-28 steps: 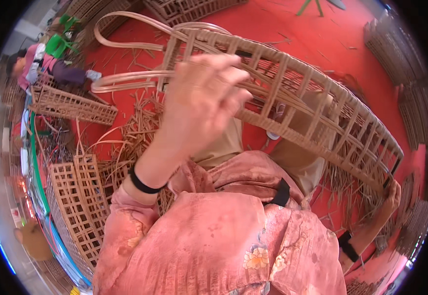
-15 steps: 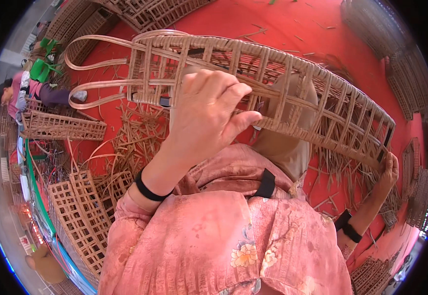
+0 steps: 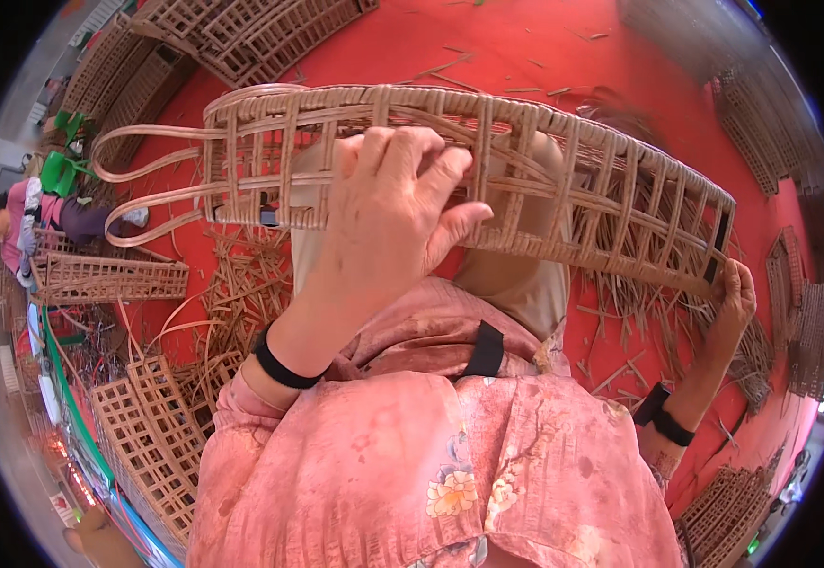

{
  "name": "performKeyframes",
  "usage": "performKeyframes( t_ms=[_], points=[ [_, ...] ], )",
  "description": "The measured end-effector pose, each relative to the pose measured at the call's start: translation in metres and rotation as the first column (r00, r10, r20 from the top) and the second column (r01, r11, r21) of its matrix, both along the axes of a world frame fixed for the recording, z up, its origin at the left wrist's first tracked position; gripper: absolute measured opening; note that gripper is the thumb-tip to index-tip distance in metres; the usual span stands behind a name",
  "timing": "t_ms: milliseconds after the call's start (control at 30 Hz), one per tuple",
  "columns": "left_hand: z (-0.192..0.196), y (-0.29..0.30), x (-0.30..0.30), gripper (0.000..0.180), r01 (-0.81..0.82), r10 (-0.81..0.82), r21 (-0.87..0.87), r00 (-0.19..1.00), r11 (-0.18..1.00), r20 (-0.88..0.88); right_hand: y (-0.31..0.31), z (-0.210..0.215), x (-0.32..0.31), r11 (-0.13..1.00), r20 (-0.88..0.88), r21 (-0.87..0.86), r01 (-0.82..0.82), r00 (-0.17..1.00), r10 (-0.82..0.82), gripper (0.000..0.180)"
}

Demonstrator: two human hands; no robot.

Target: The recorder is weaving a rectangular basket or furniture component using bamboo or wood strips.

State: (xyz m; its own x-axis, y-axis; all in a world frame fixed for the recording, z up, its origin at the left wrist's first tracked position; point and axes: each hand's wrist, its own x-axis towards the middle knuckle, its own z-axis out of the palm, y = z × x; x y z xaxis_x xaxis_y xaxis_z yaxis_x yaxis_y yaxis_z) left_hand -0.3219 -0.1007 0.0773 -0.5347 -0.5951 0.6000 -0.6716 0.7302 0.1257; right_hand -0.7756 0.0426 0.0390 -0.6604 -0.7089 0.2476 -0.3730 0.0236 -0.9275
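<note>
Fingers of the left hand (image 3: 388,222) are curled over the near side wall of a long woven rattan basket frame (image 3: 563,180), with the thumb spread to the right and pressing on the lattice. The right hand (image 3: 735,308) closes around the lower corner of the frame's far right end. This frame is held in the air above the person's lap, over the red floor (image 3: 525,66). Its long axis runs from left to right, a little lower at the right end, and two loose rattan loops (image 3: 137,189) stick out from its left end. Nothing lies inside it. More lattice panels (image 3: 147,445) and loose rattan strips (image 3: 241,284) lie on the floor at the left.
</note>
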Motion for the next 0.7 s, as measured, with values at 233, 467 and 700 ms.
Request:
performKeyframes(
  t_ms=[233, 467, 700],
  points=[
    [0.009, 0.014, -0.011, 0.043, 0.056, -0.052, 0.129, 0.998, 0.990, -0.040, 0.001, 0.003, 0.006, 0.998, -0.007, -0.053, -0.013, 1.000, 0.013, 0.019],
    [0.002, 0.012, -0.054, 0.048, 0.209, -0.205, 0.093, 0.977, 0.973, -0.055, -0.014, 0.026, 0.003, 0.997, -0.099, -0.039, 0.063, 0.993, -0.067, 0.020],
    [0.001, 0.015, -0.068, 0.048, 0.154, -0.151, 0.054, 0.987, 0.987, -0.058, -0.016, 0.009, 0.007, 0.986, 0.073, -0.136, 0.099, 0.993, -0.089, 0.018]
  ],
)
